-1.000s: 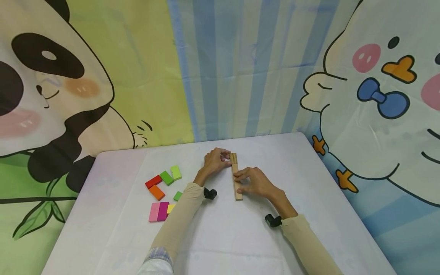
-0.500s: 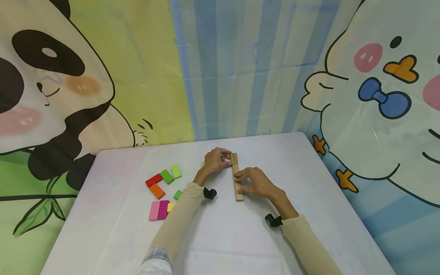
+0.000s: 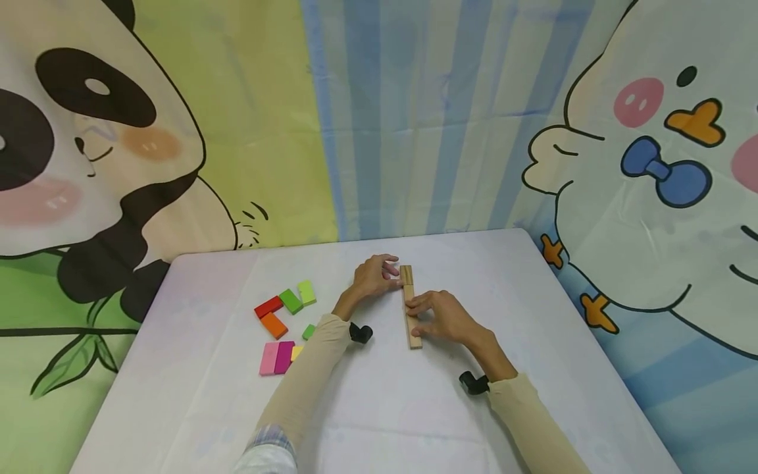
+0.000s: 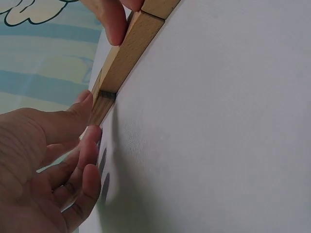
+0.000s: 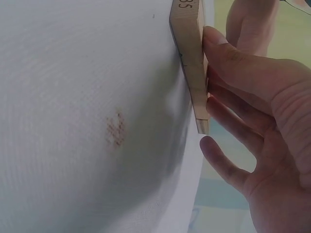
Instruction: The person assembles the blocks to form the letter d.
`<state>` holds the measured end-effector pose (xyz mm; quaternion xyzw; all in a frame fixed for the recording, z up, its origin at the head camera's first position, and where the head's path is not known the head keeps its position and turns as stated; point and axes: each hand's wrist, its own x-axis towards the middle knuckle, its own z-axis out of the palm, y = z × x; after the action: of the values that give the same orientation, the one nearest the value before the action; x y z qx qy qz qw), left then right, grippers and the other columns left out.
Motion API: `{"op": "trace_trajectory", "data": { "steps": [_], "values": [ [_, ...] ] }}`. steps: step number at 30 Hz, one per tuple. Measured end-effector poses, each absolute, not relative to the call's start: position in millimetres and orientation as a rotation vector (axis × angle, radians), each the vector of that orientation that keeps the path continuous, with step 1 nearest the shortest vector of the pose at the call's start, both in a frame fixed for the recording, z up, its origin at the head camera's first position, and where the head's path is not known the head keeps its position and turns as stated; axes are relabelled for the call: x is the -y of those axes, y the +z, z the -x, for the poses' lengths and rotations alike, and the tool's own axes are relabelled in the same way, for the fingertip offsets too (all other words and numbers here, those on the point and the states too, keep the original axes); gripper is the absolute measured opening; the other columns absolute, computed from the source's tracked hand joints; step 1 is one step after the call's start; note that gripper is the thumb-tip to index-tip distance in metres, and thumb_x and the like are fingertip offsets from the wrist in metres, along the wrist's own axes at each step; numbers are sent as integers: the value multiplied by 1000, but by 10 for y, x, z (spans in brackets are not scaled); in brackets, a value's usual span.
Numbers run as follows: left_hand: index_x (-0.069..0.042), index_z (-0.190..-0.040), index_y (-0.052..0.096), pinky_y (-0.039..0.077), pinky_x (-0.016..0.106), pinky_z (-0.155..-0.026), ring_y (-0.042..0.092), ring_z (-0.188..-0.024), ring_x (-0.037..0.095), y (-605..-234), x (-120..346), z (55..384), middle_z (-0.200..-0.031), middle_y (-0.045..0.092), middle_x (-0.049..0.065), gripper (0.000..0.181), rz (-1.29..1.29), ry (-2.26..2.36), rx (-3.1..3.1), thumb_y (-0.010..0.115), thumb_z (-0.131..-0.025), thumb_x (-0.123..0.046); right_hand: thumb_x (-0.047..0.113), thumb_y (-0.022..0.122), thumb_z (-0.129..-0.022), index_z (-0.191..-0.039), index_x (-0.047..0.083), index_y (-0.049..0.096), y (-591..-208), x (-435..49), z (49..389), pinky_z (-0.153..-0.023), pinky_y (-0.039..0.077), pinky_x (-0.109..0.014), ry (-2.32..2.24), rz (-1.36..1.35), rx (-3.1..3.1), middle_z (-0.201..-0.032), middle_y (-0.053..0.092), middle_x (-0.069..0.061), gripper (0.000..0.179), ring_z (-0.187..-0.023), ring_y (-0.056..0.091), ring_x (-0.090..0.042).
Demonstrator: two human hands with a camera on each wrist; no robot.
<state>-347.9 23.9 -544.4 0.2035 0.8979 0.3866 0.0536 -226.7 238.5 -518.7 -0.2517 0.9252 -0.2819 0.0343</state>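
A narrow row of plain wooden blocks point(image 3: 409, 293) lies end to end on the white table. My left hand point(image 3: 372, 276) is beside the far end block point(image 4: 102, 108); its thumb tip is right at that block, and the other fingers are loosely bent to the side. Along the row's right side, my right hand point(image 3: 439, 315) touches the blocks with thumb and extended fingers, and one fingertip reaches over the top. In the right wrist view, printed digits show on the near block point(image 5: 187, 26), with the thumb against its edge.
Left on the table lie coloured blocks: red point(image 3: 268, 306), orange point(image 3: 274, 325), green point(image 3: 291, 301), lime point(image 3: 306, 291), pink point(image 3: 269, 359), magenta point(image 3: 284, 357). My left sleeve point(image 3: 310, 368) partly covers a yellow block point(image 3: 296, 353) and a small green one point(image 3: 308, 332).
The head view has shifted slightly, moving the scene a little to the right. Both hands stay at the row of blocks, with the left fingertips slightly farther from the far block.
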Motion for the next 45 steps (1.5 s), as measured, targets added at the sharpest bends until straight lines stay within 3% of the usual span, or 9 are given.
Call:
{"op": "trace_trajectory", "data": {
  "steps": [3,9,13,20,26,35,45],
  "values": [
    [-8,-142,71,55,47,-97,79,-103,24,-5371,-147,3472,-115,84,4,53,-636,1172,-2743,88,-94,-23,20,98,-82,-120,7,84,-5205,-2400,2287,-121,45,-62,-882,761,-2847,-137,78,-7,43,-134,71,-31],
    [-10,-126,80,53,46,-89,76,-98,23,-5182,250,3430,-112,84,4,32,-631,1053,-2860,84,-97,-23,21,98,-81,-121,8,84,-5205,-2420,2292,-121,46,-61,-906,738,-2844,-138,77,-7,45,-134,71,-32],
    [-10,-122,82,53,46,-87,74,-97,24,-5087,620,3357,-111,84,5,28,-580,979,-2929,83,-97,-24,18,98,-80,-119,6,84,-5228,-2409,2252,-119,47,-61,-945,747,-2852,-137,78,-8,43,-133,71,-34],
    [-8,-126,80,54,47,-86,74,-104,29,-5073,1185,3144,-118,83,10,37,-432,824,-3010,85,-96,-31,20,98,-80,-120,7,84,-5334,-2395,2143,-120,46,-62,-958,759,-2817,-137,78,-8,44,-133,71,-32],
    [-6,-126,81,57,50,-86,74,-107,34,-5003,1471,3102,-118,83,12,49,-379,714,-3094,95,-86,-31,18,98,-80,-119,7,84,-5316,-2409,2178,-118,47,-63,-972,778,-2839,-136,78,-9,43,-132,71,-33],
    [-2,-125,81,57,54,-90,72,-109,40,-4991,1591,3049,-117,83,15,65,-335,569,-3095,105,-70,-26,19,99,-79,-119,5,84,-5288,-2431,2233,-115,52,-59,-993,826,-2843,-135,78,-10,44,-130,73,-34],
    [-3,-119,82,57,52,-86,72,-104,39,-5074,1667,2999,-115,83,15,58,-355,611,-3095,105,-71,-27,18,99,-79,-119,5,84,-5277,-2419,2232,-115,52,-58,-1005,823,-2836,-135,78,-10,45,-130,72,-33]
  ]
}}
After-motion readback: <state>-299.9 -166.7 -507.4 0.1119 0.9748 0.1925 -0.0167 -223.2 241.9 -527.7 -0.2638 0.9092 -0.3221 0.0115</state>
